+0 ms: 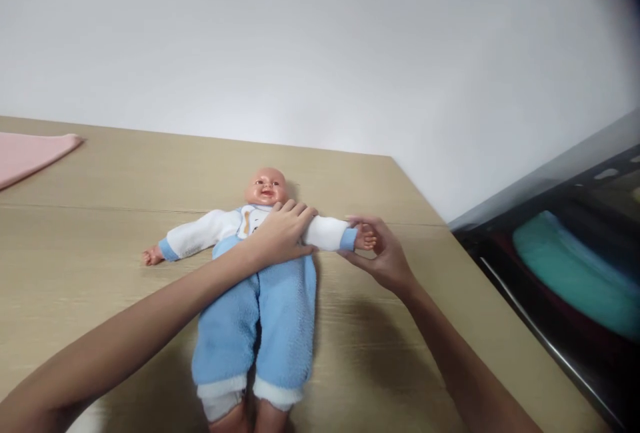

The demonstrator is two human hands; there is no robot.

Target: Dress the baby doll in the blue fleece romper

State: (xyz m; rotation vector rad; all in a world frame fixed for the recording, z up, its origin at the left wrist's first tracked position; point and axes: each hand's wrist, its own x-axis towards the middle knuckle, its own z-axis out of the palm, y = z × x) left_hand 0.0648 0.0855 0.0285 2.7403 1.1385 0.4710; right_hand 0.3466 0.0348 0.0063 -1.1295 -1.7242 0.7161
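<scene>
A baby doll (267, 186) lies on its back on the wooden table, its arms spread to both sides. It wears a white top with blue cuffs and fuzzy blue trousers (285, 313) with white hems. My left hand (280, 233) rests across the doll's chest, with fingers and thumb closed around the upper arm at the shoulder. At the other end of that arm, my right hand (385, 256) has thumb and forefinger on either side of the blue sleeve cuff (349, 239). The doll's small hand sticks out of this cuff. Its other sleeve (200, 233) lies stretched out, untouched.
Pink cloth (35, 153) lies at the table's far left. The table (125, 173) meets a pale wall (250, 53) at the back. Beyond its right edge stands a dark rack holding folded teal cloth (570, 273).
</scene>
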